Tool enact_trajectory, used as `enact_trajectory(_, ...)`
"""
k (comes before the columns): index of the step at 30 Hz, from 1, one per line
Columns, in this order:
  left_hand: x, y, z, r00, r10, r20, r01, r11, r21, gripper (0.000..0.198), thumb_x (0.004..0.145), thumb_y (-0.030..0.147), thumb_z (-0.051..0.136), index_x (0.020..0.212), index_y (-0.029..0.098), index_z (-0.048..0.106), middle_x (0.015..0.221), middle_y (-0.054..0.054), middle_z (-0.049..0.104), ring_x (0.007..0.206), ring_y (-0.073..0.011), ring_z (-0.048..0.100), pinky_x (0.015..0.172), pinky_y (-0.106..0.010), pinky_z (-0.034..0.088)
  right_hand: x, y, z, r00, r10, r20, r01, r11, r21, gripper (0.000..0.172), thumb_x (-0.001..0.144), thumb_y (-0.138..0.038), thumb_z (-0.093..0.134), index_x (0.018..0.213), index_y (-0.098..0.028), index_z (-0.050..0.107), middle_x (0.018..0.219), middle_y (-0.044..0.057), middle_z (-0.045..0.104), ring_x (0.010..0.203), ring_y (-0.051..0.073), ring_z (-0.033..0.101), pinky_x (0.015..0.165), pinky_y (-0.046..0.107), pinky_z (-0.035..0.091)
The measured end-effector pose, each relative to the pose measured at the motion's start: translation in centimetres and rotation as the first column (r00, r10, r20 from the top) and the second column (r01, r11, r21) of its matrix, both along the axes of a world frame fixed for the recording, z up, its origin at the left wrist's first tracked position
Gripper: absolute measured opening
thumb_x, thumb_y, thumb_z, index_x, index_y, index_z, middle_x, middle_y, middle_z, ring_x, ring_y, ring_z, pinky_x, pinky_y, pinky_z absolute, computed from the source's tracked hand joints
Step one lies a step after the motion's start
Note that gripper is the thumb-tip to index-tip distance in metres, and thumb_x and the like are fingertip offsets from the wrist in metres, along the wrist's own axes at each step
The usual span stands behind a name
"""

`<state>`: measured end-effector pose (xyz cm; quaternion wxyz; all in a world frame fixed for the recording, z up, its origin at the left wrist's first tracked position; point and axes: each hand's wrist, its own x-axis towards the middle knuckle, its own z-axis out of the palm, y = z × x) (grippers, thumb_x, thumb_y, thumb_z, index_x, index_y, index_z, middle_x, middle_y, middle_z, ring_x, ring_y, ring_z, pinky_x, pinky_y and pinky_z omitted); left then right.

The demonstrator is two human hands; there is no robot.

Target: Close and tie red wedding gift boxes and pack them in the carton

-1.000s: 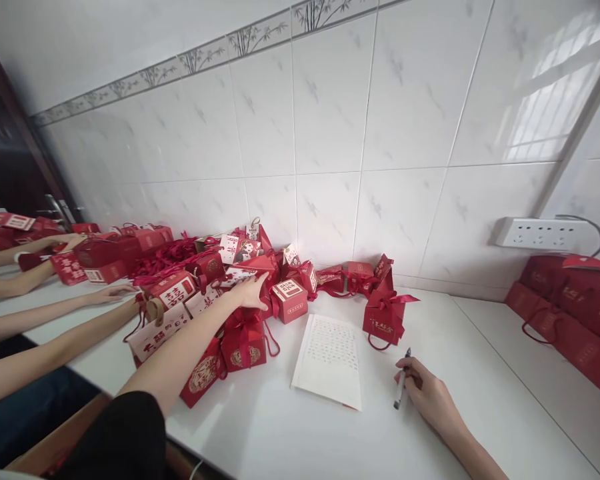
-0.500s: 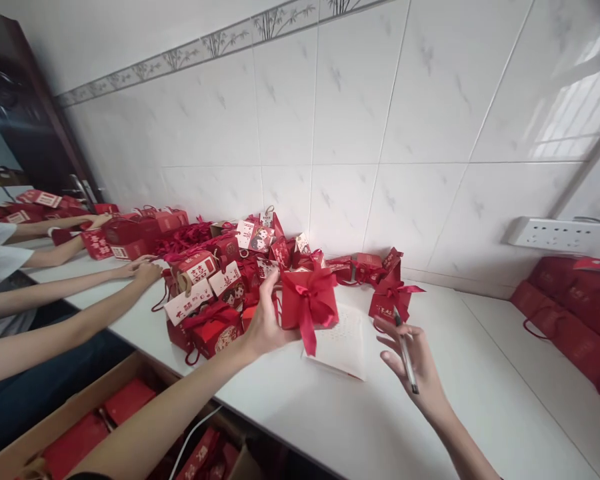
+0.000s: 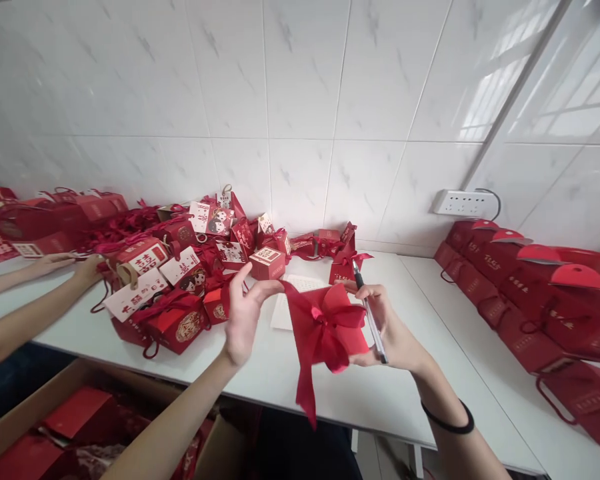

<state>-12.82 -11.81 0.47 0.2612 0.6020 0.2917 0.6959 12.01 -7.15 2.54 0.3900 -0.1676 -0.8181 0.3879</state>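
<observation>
A red gift box with a red ribbon bow (image 3: 330, 327) hangs in the air in front of me, between both hands. My left hand (image 3: 245, 317) pinches its upper left corner with thumb and forefinger, the other fingers spread. My right hand (image 3: 387, 327) grips the box's right side and also holds a pen (image 3: 369, 313) against it. A long ribbon tail (image 3: 306, 393) dangles below the box. Behind the box, a white sheet of paper (image 3: 293, 300) lies on the white table (image 3: 280, 373).
A heap of red gift boxes and bags (image 3: 180, 267) fills the table's left and back. Larger red bags (image 3: 530, 293) line the right side below a wall power strip (image 3: 460, 202). Other people's arms (image 3: 30, 313) reach in from the left. A cardboard carton (image 3: 55, 427) stands below the table edge.
I lifted the red ribbon box off the pile with my left hand and brought it toward me. My right hand, still with the pen, has taken hold of its other side. The view swung right.
</observation>
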Motion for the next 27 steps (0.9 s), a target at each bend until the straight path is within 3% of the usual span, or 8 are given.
enact_trajectory(3, -1.2, 0.2, 1.3, 0.959, -0.278, -0.059, 0.253, 0.928, -0.273, 0.054, 0.083, 0.059, 0.046, 0.123, 0.022, 0.047, 0.112, -0.012, 0.063, 0.104, -0.0257, 0.061, 0.093, -0.044, 0.046, 0.7, -0.2, 1.2, 0.975, 0.157, 0.155, -0.145, 0.985, -0.089, 0.063, 0.062, -0.042, 0.079, 0.103, -0.026, 0.034, 0.128, 0.012, 0.045, 0.121, 0.025, 0.045, 0.099, 0.038, 0.039)
enact_trajectory(7, -0.1, -0.8, 1.8, 0.615, -0.777, -0.135, 0.539, 0.539, -0.647, 0.081, 0.067, 0.063, 0.065, 0.133, 0.024, 0.042, 0.134, -0.013, 0.050, 0.122, -0.0330, 0.049, 0.093, -0.045, 0.047, 0.1, -0.6, 2.0, 0.900, 0.420, 0.114, -0.387, 0.893, -0.228, 0.064, 0.058, -0.055, 0.077, 0.098, -0.024, 0.037, 0.121, 0.011, 0.052, 0.109, 0.025, 0.054, 0.093, 0.038, 0.042)
enact_trajectory(10, 1.3, -2.4, 1.4, 0.561, -0.827, -0.031, 0.581, 0.420, -0.697, 0.093, 0.061, 0.064, 0.069, 0.139, 0.029, 0.034, 0.139, -0.006, 0.046, 0.126, -0.0344, 0.044, 0.100, -0.046, 0.041, -0.6, -0.8, 1.5, 0.862, 0.504, 0.053, -0.465, 0.828, -0.314, 0.069, 0.052, -0.060, 0.079, 0.095, -0.023, 0.040, 0.116, 0.013, 0.057, 0.107, 0.027, 0.056, 0.092, 0.039, 0.043)
enact_trajectory(13, 1.7, -3.6, 1.1, 0.661, -0.735, 0.154, 0.600, 0.394, -0.696, 0.075, 0.067, 0.049, 0.069, 0.134, 0.029, 0.043, 0.126, -0.001, 0.058, 0.122, -0.0324, 0.049, 0.103, -0.046, 0.036, -0.7, -1.0, -0.1, 0.951, 0.309, -0.014, -0.300, 0.909, -0.290, 0.063, 0.059, -0.058, 0.078, 0.096, -0.024, 0.040, 0.122, 0.016, 0.055, 0.118, 0.029, 0.051, 0.098, 0.043, 0.038)
enact_trajectory(16, 0.8, -3.8, 0.9, 0.736, -0.526, 0.426, 0.649, 0.373, -0.663, 0.054, 0.067, 0.041, 0.069, 0.116, 0.022, 0.059, 0.108, -0.002, 0.068, 0.108, -0.0277, 0.060, 0.096, -0.041, 0.045, 0.0, -1.3, -2.8, 0.987, -0.152, -0.048, 0.139, 0.969, -0.202, 0.038, 0.081, -0.051, 0.061, 0.098, -0.026, 0.039, 0.127, 0.016, 0.053, 0.118, 0.027, 0.052, 0.097, 0.045, 0.041)
enact_trajectory(21, -3.6, -1.7, 2.4, 0.833, 0.197, 0.518, 0.366, 0.507, -0.781, 0.021, 0.082, 0.033, 0.053, 0.092, 0.017, 0.062, 0.080, -0.005, 0.071, 0.069, -0.0174, 0.066, 0.077, -0.033, 0.054, 2.8, -2.0, -9.5, 0.798, -0.570, 0.194, 0.594, 0.798, -0.102, 0.028, 0.088, -0.053, 0.043, 0.096, -0.026, 0.043, 0.120, 0.014, 0.061, 0.101, 0.024, 0.064, 0.085, 0.038, 0.052)
enact_trajectory(24, -6.8, 0.7, 4.6, 0.810, 0.358, 0.465, 0.134, 0.659, -0.740, 0.015, 0.085, 0.030, 0.050, 0.092, 0.020, 0.060, 0.077, -0.004, 0.068, 0.069, -0.0174, 0.065, 0.077, -0.037, 0.055, 4.4, -2.5, -12.4, 0.702, -0.627, 0.338, 0.680, 0.731, -0.058, 0.031, 0.088, -0.054, 0.040, 0.099, -0.026, 0.046, 0.117, 0.012, 0.063, 0.101, 0.022, 0.064, 0.079, 0.030, 0.054)
enact_trajectory(27, -9.1, 3.2, 6.4, 0.758, 0.502, 0.415, 0.001, 0.637, -0.771, 0.014, 0.082, 0.032, 0.054, 0.085, 0.020, 0.059, 0.071, -0.003, 0.065, 0.066, -0.0177, 0.062, 0.077, -0.040, 0.055, 4.8, -2.9, -13.1, 0.659, -0.666, 0.350, 0.715, 0.699, -0.016, 0.034, 0.088, -0.055, 0.038, 0.097, -0.024, 0.048, 0.112, 0.011, 0.066, 0.098, 0.017, 0.066, 0.077, 0.025, 0.053)
